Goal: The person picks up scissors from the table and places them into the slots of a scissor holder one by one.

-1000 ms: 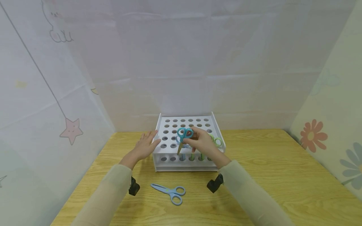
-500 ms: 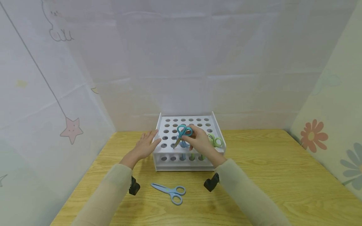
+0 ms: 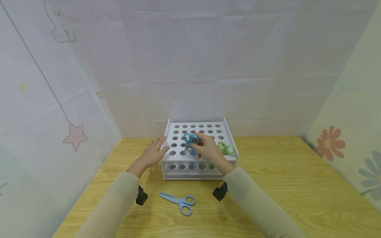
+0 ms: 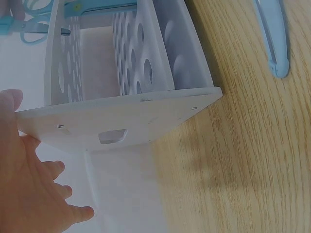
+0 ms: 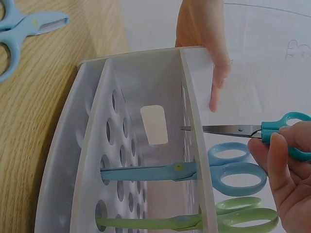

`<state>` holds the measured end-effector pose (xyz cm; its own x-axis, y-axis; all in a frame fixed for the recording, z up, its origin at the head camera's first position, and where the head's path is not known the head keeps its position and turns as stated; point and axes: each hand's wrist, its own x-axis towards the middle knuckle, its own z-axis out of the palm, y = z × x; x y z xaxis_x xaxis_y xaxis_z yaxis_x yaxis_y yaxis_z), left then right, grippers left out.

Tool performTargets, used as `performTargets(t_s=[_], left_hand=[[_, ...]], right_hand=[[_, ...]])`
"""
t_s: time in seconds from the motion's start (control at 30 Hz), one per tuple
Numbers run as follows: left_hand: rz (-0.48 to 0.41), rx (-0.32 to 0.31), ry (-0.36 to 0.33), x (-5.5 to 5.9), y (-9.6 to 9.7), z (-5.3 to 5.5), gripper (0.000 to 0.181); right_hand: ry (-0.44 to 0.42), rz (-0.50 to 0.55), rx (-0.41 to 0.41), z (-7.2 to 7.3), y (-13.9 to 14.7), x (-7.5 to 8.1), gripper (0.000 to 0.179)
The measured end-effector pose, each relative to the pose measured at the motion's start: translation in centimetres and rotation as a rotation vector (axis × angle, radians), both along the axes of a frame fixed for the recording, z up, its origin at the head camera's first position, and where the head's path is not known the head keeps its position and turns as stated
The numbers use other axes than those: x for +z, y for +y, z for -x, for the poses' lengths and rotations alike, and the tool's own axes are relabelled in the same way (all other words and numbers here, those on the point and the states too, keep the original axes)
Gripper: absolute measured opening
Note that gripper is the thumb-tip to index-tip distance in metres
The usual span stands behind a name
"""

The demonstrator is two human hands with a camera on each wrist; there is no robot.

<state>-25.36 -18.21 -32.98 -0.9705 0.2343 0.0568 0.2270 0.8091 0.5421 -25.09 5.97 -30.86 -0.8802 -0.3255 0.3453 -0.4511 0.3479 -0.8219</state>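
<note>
My right hand (image 3: 206,147) pinches small teal-handled scissors (image 5: 268,132) by the handle, metal blades pointing down. In the right wrist view the blade tip reaches into the top panel of the white holed rack (image 3: 176,159), near its front left. Beside it, light blue scissors (image 5: 180,172) stand through the holes, handles up. Green-handled scissors (image 5: 182,222) stand further right in the same front row. My left hand (image 3: 153,153) rests at the rack's left side, its fingers extended and its thumb along the top edge; the left wrist view shows this hand (image 4: 29,189) against the side panel.
On the wooden table (image 3: 268,185), in front of the rack, lies another pair of light blue scissors (image 3: 178,200), blades to the left. A pale wall covering (image 3: 178,66) hangs behind the rack.
My right hand has moved a little left with the teal scissors, and their blade tip has come over and into a front hole. The left hand has stayed put on the rack.
</note>
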Motion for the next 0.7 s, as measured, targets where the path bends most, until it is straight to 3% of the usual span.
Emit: performTargets(t_s=[0.17, 0.4, 0.5, 0.7], left_hand=[[-0.002, 0.001, 0.004, 0.0, 0.0, 0.0, 0.062], [-0.008, 0.000, 0.000, 0.0, 0.0, -0.1, 0.063], [-0.010, -0.001, -0.001, 0.1, 0.1, -0.1, 0.063], [-0.011, 0.004, 0.003, 0.1, 0.0, -0.1, 0.063]], right_hand=[[0.034, -0.025, -0.018, 0.0, -0.1, 0.0, 0.022], [0.095, -0.087, -0.079, -0.2, -0.6, 0.1, 0.042], [0.100, -0.094, -0.095, -0.2, -0.7, 0.1, 0.038], [0.093, -0.113, -0.105, -0.4, -1.1, 0.2, 0.014]])
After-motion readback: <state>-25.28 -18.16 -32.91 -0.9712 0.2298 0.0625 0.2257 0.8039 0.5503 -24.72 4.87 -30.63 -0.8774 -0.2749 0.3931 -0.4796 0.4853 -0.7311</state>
